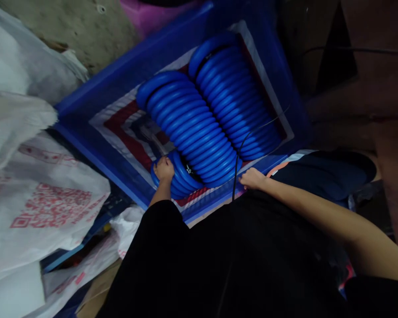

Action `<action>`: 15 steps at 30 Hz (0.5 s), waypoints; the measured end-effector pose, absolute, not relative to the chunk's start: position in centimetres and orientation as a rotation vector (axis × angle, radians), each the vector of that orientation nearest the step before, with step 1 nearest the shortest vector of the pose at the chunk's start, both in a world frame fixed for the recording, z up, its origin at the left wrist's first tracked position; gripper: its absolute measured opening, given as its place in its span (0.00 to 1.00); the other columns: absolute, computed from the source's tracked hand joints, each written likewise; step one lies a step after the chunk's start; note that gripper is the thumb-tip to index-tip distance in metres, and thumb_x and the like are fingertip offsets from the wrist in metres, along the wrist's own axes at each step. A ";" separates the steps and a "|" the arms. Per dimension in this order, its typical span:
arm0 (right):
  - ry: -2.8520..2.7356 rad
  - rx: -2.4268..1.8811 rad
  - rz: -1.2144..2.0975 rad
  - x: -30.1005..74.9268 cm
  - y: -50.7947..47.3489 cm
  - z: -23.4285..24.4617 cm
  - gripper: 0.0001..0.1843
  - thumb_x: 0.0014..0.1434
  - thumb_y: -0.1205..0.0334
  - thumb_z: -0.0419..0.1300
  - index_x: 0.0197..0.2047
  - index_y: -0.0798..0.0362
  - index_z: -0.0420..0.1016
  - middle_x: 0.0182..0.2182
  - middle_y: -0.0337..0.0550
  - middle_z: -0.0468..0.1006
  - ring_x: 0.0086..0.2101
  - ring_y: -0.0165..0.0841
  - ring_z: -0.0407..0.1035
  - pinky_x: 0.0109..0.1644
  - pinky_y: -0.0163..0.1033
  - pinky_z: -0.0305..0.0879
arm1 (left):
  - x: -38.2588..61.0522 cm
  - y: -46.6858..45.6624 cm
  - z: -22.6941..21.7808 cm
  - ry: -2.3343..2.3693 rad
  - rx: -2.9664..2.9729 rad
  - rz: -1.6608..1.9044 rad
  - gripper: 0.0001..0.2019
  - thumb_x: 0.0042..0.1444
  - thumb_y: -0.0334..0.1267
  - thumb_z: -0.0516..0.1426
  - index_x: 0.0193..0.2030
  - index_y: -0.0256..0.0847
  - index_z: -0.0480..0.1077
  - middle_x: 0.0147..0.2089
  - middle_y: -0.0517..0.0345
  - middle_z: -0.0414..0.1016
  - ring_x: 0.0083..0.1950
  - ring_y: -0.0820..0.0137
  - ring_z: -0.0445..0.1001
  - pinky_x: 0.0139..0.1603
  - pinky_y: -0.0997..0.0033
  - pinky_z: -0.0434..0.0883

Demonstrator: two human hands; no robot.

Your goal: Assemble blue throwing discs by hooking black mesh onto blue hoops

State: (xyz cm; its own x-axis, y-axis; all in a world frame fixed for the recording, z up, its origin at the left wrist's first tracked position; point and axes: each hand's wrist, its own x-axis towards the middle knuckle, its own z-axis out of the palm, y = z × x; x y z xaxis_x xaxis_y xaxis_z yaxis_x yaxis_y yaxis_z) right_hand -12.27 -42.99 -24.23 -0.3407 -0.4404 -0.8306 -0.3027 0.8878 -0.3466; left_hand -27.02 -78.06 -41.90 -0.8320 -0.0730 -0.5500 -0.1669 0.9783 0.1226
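Note:
My left hand (pixel 164 168) is closed on a short coil of blue hose (pixel 183 182) at the near left corner inside a blue plastic bin (pixel 135 55). A long coil of blue hose (pixel 195 128) lies beside it. Farther right rests another long blue coil (pixel 235 92), against the first. Curled fingers of my right hand (pixel 253 178) are at the bin's near rim; whatever they hold, if anything, is hidden. Striped red, white and dark cloth or sheet (pixel 132 141) lines the bin's floor.
White plastic bags (pixel 53 194) with red print crowd the left side. A thin black cable (pixel 235 176) crosses the bin's near edge. Dark blue fabric (pixel 325 174) lies to the right. Something pink (pixel 155 15) stands behind the bin, beside the concrete floor (pixel 86 26).

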 end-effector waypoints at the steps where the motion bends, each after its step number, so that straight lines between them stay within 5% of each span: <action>1: 1.951 -0.538 -0.167 -12.3 -43.0 -24.2 0.17 0.65 0.59 0.67 0.54 0.59 0.82 0.43 0.61 0.86 0.49 0.50 0.80 0.48 0.45 0.69 | -27.1 -78.0 -41.9 2.548 -0.160 0.211 0.26 0.73 0.36 0.42 0.71 0.33 0.67 0.72 0.35 0.68 0.75 0.52 0.64 0.78 0.43 0.53; 6: 1.956 -0.526 -0.213 -12.3 -42.9 -24.2 0.15 0.66 0.62 0.66 0.53 0.59 0.83 0.43 0.61 0.86 0.50 0.50 0.80 0.48 0.45 0.69 | -26.3 -77.5 -41.2 2.514 -0.127 0.184 0.27 0.73 0.39 0.42 0.72 0.34 0.66 0.73 0.36 0.67 0.77 0.51 0.61 0.79 0.38 0.49; 15: 1.977 -0.570 -0.234 -12.2 -42.8 -24.6 0.14 0.64 0.61 0.67 0.51 0.56 0.84 0.44 0.60 0.86 0.49 0.48 0.80 0.47 0.44 0.69 | -22.3 -76.7 -40.3 2.605 -0.204 0.181 0.29 0.74 0.38 0.37 0.75 0.32 0.62 0.76 0.41 0.64 0.80 0.55 0.55 0.81 0.43 0.45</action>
